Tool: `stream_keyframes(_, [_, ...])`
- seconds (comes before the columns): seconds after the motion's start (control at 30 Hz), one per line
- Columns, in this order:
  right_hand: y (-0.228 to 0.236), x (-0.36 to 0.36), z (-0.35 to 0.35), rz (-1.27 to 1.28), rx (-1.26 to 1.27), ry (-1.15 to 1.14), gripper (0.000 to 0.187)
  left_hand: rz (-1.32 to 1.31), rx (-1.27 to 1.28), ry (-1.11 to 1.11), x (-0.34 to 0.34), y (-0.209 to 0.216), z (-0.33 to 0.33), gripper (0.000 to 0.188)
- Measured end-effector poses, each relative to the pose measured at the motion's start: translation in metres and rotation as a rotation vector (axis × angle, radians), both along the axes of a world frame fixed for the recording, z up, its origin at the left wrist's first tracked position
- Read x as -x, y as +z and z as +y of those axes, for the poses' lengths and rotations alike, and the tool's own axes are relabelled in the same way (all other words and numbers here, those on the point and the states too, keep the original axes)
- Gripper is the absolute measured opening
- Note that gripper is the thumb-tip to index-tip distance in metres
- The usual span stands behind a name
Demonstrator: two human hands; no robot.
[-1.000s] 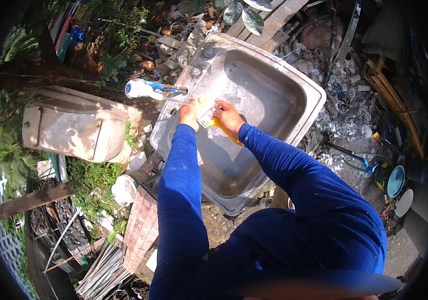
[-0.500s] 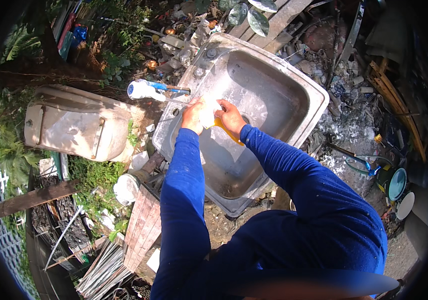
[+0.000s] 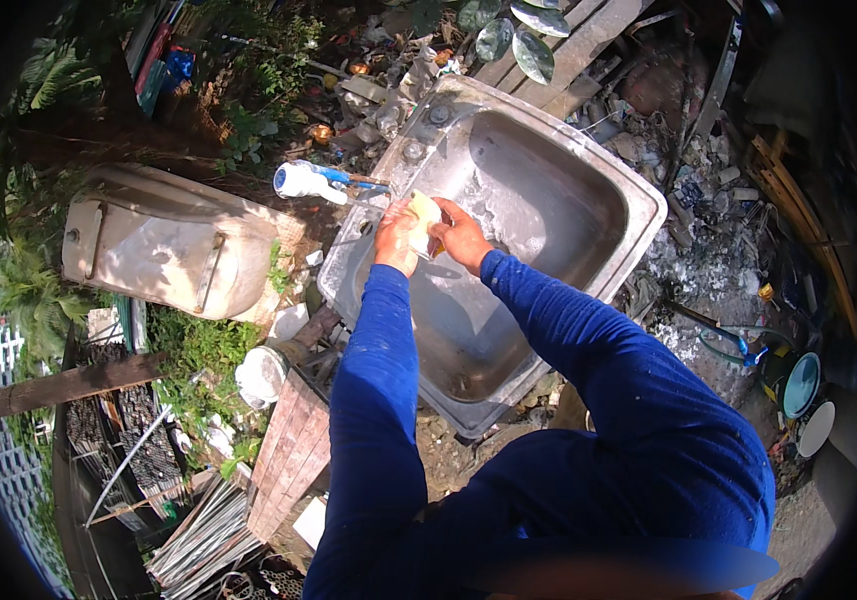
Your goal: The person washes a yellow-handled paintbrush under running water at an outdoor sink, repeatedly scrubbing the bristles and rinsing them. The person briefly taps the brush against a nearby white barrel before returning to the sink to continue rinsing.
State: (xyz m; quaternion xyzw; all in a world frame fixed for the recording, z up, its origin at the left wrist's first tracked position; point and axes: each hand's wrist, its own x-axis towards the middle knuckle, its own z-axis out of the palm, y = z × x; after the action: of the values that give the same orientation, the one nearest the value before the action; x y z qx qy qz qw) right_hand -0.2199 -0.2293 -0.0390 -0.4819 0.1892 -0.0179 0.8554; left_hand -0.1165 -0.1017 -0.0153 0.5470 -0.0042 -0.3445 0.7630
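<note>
Over the left side of a worn metal sink (image 3: pixel 639 235), both my hands meet at a pale yellow piece (image 3: pixel 424 222). It looks like a sponge or folded cloth; I cannot tell which. My left hand (image 3: pixel 395 238) grips it from the left. The fingers of my right hand (image 3: pixel 463 238) are bent against its right side, pinching its edge. A blue pipe with a white fitting (image 3: pixel 301 180) reaches toward the sink's rim, just beyond my left hand. Whitish streaks lie on the basin floor.
A stained, pale tub-like basin (image 3: pixel 164 245) lies at the left. Nearer me are a white bucket (image 3: pixel 261 375), reddish boards (image 3: pixel 291 440) and a bundle of thin rods (image 3: pixel 204 530). Planks (image 3: pixel 584 45) and rubble (image 3: pixel 689 270) surround the far and right sides, with leaves (image 3: pixel 532 55) overhanging.
The yellow strip that stretched below my right hand no longer shows; the piece is now gathered between both hands. The whole view has shifted slightly, and the glare on the hands is weaker.
</note>
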Motion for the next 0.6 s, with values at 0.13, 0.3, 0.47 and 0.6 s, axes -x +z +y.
stream_keyframes(0.13, [0.014,-0.007,0.003,0.091,0.098,-0.014,0.056,-0.044,-0.038,0.061,0.006,0.006,-0.01,0.029])
stream_keyframes(0.3, [-0.007,-0.024,0.01,0.018,0.318,-0.193,0.043,-0.035,-0.171,0.22,0.013,0.026,-0.037,0.024])
stream_keyframes(0.47, [0.026,-0.013,0.01,0.094,0.221,-0.061,0.046,-0.045,-0.173,0.269,0.016,0.018,-0.017,0.033])
stream_keyframes(0.6, [0.003,-0.022,0.01,0.028,0.413,-0.149,0.044,-0.077,-0.084,0.116,0.018,0.021,-0.027,0.041])
